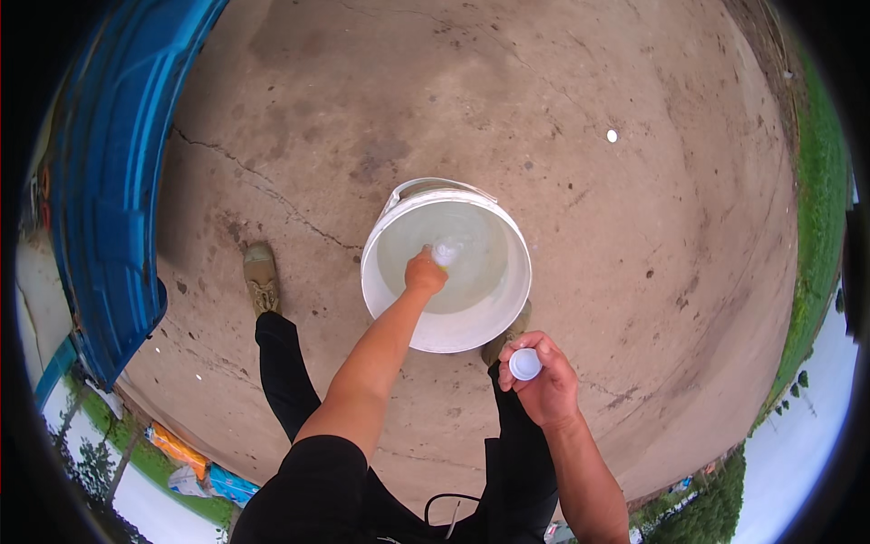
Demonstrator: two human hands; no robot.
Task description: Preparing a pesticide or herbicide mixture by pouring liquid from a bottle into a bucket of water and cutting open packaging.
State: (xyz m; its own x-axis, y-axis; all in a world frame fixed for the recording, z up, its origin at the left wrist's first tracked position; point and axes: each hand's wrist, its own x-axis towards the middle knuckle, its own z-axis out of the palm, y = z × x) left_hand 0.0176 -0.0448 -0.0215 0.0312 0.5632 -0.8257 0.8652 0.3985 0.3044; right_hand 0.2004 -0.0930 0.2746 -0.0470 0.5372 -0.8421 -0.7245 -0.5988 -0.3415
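Observation:
A white plastic bucket (pixel 445 338) of water (pixel 469 272) stands on the ground before me. My left hand (pixel 426 273) reaches inside it, fingers closed around a small whitish container (pixel 444 254) with a trace of yellow-green by my fingers. Ripples and froth at the water hide much of the container's shape. Outside the rim, low and to the right, my right hand (pixel 547 381) holds a round white plastic cap (pixel 525 364) between thumb and fingers. The cap's hollow side faces up towards me. The bucket's handle (pixel 442 181) rests against the far side of its rim.
Cracked, stained concrete (pixel 326 136) surrounds the bucket. A blue metal vehicle panel (pixel 112 170) rises along the left. One of my boots (pixel 260 272) is left of the bucket, the other partly behind its rim. A small white disc (pixel 612 136) lies far right. Colourful sacks (pixel 177 449) lie lower left.

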